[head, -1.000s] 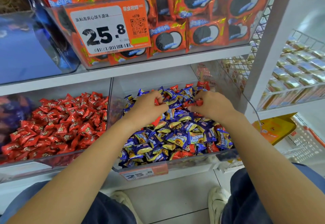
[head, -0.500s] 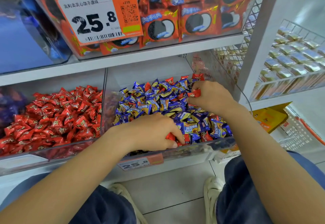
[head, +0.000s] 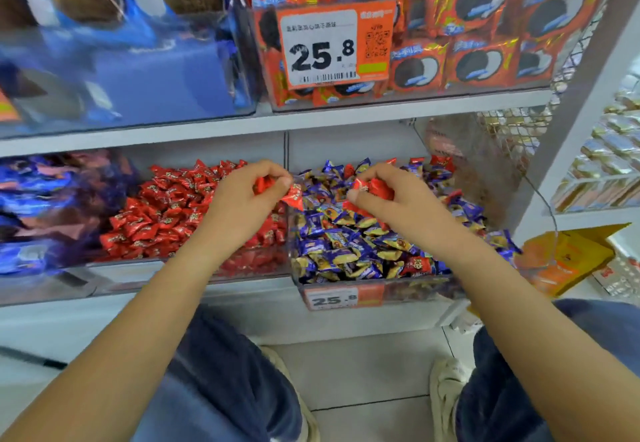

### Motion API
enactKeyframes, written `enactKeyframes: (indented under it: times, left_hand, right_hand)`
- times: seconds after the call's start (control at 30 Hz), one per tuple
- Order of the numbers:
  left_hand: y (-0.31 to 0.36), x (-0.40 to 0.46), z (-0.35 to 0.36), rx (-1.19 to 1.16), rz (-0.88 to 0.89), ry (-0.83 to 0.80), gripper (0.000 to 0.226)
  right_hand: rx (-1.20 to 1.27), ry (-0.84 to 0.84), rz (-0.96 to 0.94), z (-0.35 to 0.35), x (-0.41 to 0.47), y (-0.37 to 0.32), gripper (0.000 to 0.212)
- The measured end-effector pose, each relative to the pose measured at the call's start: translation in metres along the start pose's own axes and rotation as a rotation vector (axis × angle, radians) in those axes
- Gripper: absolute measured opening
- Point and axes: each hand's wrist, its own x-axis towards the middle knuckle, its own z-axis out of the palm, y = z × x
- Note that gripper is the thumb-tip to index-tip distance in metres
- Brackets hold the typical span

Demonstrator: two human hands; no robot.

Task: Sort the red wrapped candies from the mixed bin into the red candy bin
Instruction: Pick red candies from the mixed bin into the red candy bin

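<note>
The clear mixed bin [head: 374, 291] on the lower shelf holds blue and yellow candies with a few red ones, such as one red candy [head: 419, 265] near its front. Left of it stands the red candy bin [head: 138, 270], piled with red wrapped candies [head: 162, 209]. My left hand [head: 242, 204] grips red candies [head: 292, 195] over the divider between the two bins. My right hand [head: 391, 200] grips more red candies [head: 375, 187] above the mixed bin's back half.
A shelf above carries a clear bin of red cookie packs with an orange price tag [head: 327, 44] and blue packs [head: 114, 36] to the left. A wire rack [head: 609, 164] of foil sweets stands at right. My knees and shoes are below, on the tiled floor.
My left hand rose from the mixed bin's front and moved left to the divider with red candies. My right hand lifted off the pile with red candies. The view shifted left.
</note>
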Motion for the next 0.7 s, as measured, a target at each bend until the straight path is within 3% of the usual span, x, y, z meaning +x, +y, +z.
enactKeyframes:
  times: [0.1, 0.23, 0.33, 0.4, 0.47, 0.57, 0.7]
  left_hand:
    - [-0.043, -0.001, -0.029, -0.01, -0.212, 0.165, 0.009]
    - [-0.079, 0.009, -0.043, -0.106, -0.42, 0.187, 0.018]
    - [-0.093, 0.016, -0.053, -0.434, -0.645, 0.112, 0.047]
    - [-0.111, 0.017, -0.057, -0.555, -0.705, 0.103, 0.066]
    - [-0.101, 0.014, -0.058, -0.524, -0.686, 0.161, 0.06]
    - [-0.071, 0.006, -0.044, -0.332, -0.478, 0.212, 0.031]
    - [-0.023, -0.012, -0.017, -0.167, -0.127, 0.052, 0.02]
  right_hand:
    - [-0.06, -0.013, -0.103, 0.047, 0.026, -0.037, 0.019]
    - [-0.109, -0.121, -0.085, 0.104, 0.078, -0.056, 0.024]
    - [-0.093, -0.227, -0.039, 0.111, 0.087, -0.064, 0.05]
    - [-0.053, -0.238, -0.032, 0.094, 0.08, -0.063, 0.051]
    - [-0.086, -0.184, -0.065, 0.067, 0.068, -0.052, 0.044]
    - [-0.146, -0.095, -0.075, 0.018, 0.035, -0.014, 0.024]
    - [-0.28, -0.018, 0.093, -0.048, -0.02, 0.041, 0.016]
